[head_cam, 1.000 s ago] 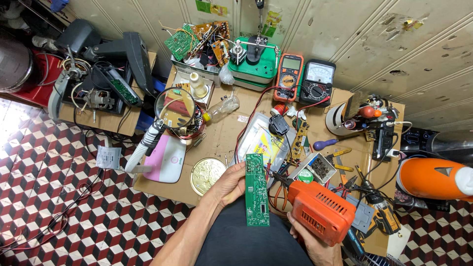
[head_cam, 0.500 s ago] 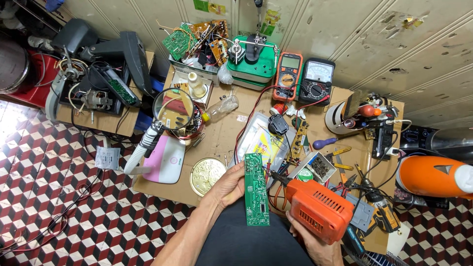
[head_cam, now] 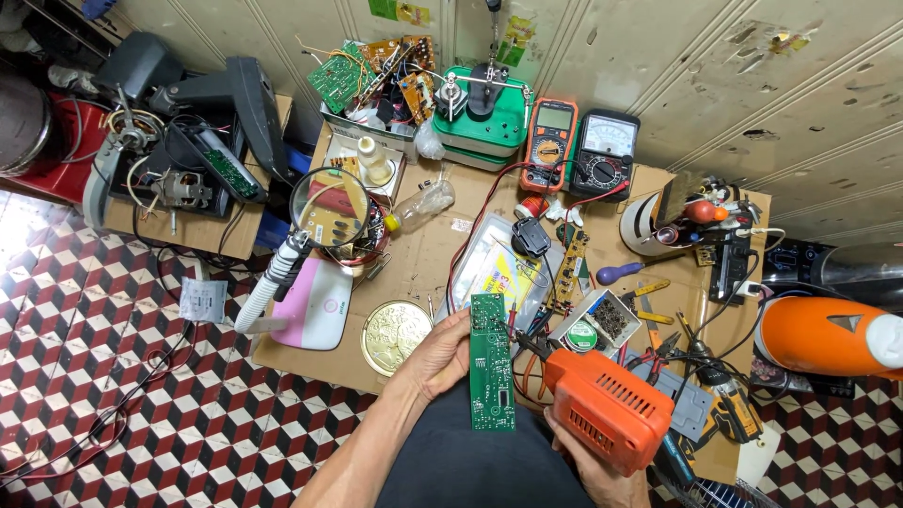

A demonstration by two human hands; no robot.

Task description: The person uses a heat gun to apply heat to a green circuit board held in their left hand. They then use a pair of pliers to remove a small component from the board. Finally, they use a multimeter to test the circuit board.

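My left hand (head_cam: 440,356) grips a long narrow green circuit board (head_cam: 490,362) by its left edge, holding it lengthwise over my lap at the near edge of the cardboard-covered workbench (head_cam: 419,259). My right hand (head_cam: 602,475) is wrapped around the handle of an orange soldering gun (head_cam: 609,407), mostly hidden beneath its body. The gun's dark tip (head_cam: 527,346) points left and sits right beside the board's right edge.
On the bench stand a round magnifier lamp (head_cam: 328,207), a gold tin lid (head_cam: 396,330), an orange multimeter (head_cam: 551,144), a black analog meter (head_cam: 606,155), a green stand (head_cam: 487,118), loose circuit boards (head_cam: 376,71), pliers and screwdrivers (head_cam: 649,301). An orange appliance (head_cam: 828,334) lies at the right.
The orange soldering gun has shifted slightly down and right. The green board stays in my left hand in nearly the same place.
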